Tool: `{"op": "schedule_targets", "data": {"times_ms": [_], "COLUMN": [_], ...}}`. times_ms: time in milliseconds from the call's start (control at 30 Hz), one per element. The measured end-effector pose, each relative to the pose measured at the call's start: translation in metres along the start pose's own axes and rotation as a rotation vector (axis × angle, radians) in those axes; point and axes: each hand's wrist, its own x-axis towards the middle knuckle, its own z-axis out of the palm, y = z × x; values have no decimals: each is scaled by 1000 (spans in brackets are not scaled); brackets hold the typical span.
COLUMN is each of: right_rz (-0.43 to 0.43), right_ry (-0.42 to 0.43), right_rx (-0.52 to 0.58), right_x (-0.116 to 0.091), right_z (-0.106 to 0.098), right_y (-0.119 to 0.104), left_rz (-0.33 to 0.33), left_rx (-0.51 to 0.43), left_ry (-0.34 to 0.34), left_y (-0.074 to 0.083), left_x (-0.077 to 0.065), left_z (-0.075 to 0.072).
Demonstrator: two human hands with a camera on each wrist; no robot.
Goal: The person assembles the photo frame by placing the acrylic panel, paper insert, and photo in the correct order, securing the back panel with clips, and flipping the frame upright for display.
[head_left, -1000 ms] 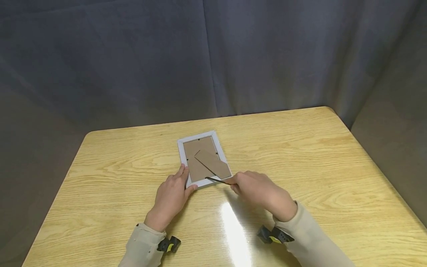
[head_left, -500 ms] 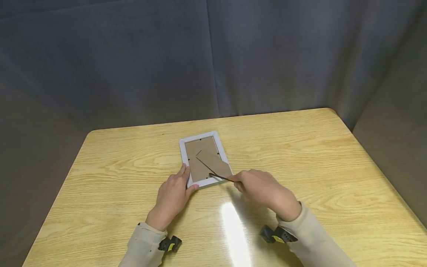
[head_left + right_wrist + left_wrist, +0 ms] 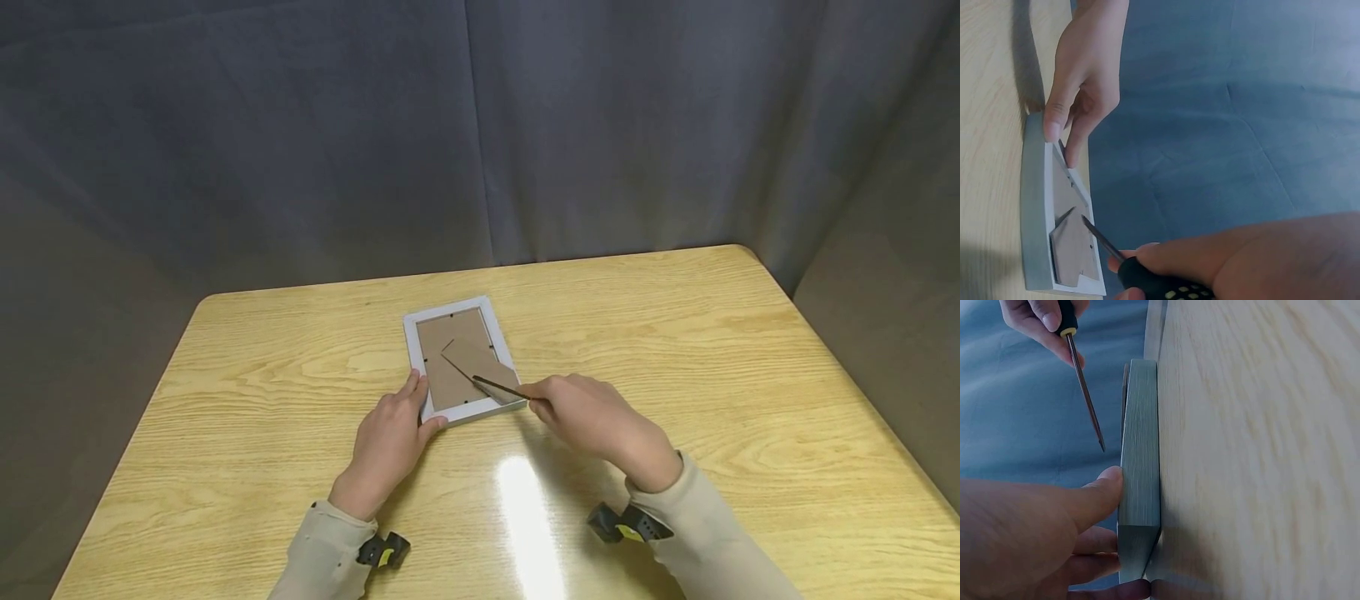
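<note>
A picture frame (image 3: 411, 342) with a white-grey border lies face down on the table, its brown backing board (image 3: 446, 387) upward. A stand flap (image 3: 487, 364) lies slantwise across the board, and small dark tabs sit along the inner edges. My left hand (image 3: 387, 446) holds the frame's near left corner, thumb on the near side and fingers along the left side. In my right hand (image 3: 596, 421) is a screwdriver (image 3: 1147, 279) with a dark, yellow-dotted handle. Its metal shaft (image 3: 1085, 387) points toward the frame, and the tip hovers above the backing, apart from it.
The wooden table (image 3: 675, 350) has rounded far corners. A dark grey curtain (image 3: 337, 150) hangs behind it and along the sides. Light glares off the tabletop (image 3: 528, 525) between my forearms. Each wrist carries a black strap-on camera (image 3: 386, 550).
The screwdriver's tip has lifted from the tab at the frame's near edge and shifted away from me, over the flap. My left hand keeps its hold on the corner.
</note>
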Motion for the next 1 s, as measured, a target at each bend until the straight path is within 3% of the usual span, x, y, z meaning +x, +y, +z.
{"op": "schedule_targets", "data": {"times_ms": [700,1000], "right_rz": [15,59], "right_ry": [88,103], "right_rx": [63,69], "right_x": [15,20], "right_z": [9,11], "right_y": [13,18], "left_rz": [7,20], "left_rx": [-21,-31], "left_ry": [-15,-15], "left_y": [0,0], "left_x": [-1,-2], "left_z": [-2,-2]}}
